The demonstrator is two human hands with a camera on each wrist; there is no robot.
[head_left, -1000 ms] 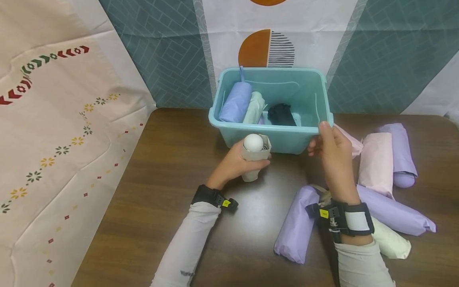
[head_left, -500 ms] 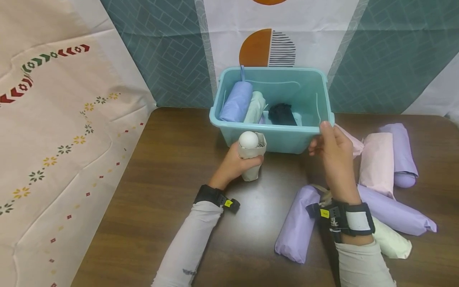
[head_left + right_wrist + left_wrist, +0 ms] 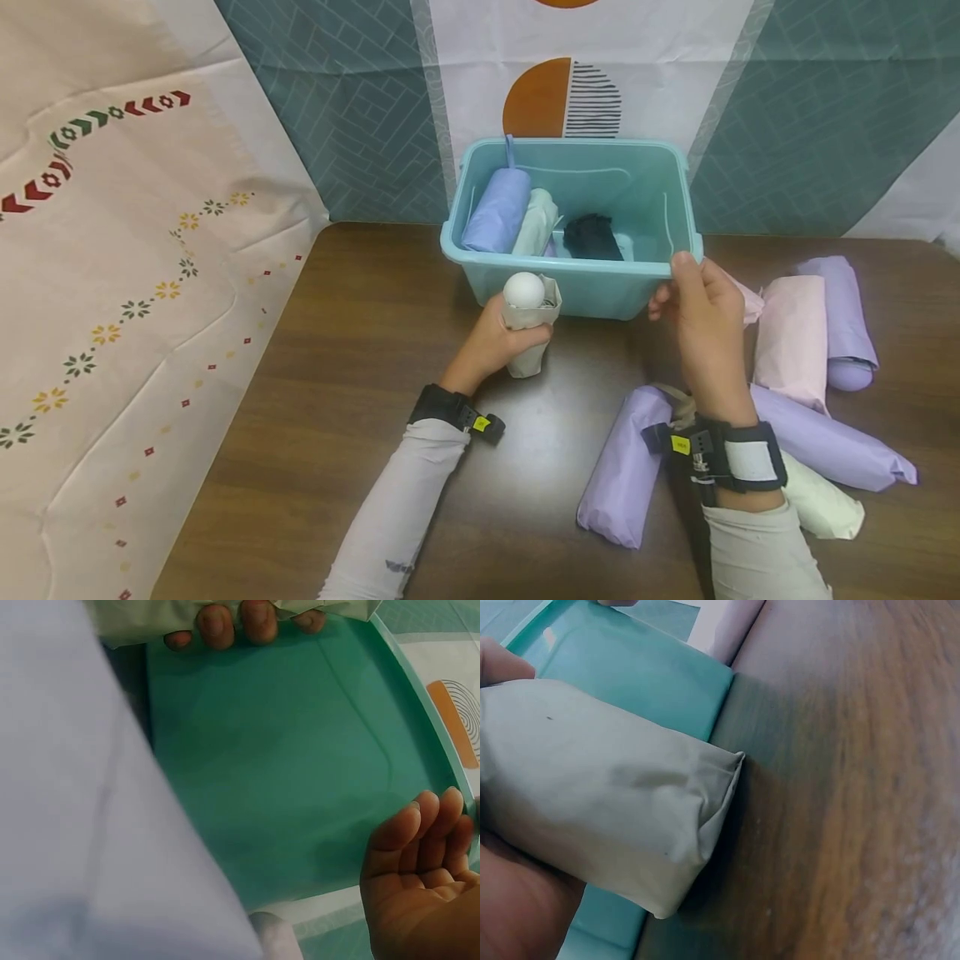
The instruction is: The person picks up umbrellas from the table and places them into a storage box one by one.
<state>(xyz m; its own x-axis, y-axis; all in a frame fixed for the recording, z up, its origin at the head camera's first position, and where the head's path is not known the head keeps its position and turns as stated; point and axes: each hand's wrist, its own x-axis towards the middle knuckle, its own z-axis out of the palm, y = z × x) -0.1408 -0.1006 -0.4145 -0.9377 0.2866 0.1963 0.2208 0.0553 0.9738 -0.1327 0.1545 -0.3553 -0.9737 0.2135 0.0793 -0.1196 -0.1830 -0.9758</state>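
My left hand (image 3: 498, 340) grips a folded umbrella in a beige sleeve (image 3: 531, 321), its round white knob upright at the top, just in front of the teal bin (image 3: 577, 287). In the left wrist view the sleeve's closed end (image 3: 682, 817) points over the table. My right hand (image 3: 708, 333) pinches the bin's front right rim between thumb and curled fingers; in the right wrist view those fingers (image 3: 427, 825) are bent at the rim. Inside the bin lie a blue umbrella (image 3: 498, 210), a pale green one (image 3: 536, 223) and a black item (image 3: 592, 237).
Right of the bin lie a pale pink wrapped umbrella (image 3: 791, 342) and a lilac one (image 3: 843, 317). Another lilac one (image 3: 624, 471) is left of my right wrist; a longer lilac one (image 3: 832, 442) and a pale green one (image 3: 825, 498) lie beyond it. A patterned cloth (image 3: 150, 292) hangs at the left.
My left hand has shifted slightly left with the beige umbrella, its knob tilting a little to the left. The right hand stays on the bin's rim.
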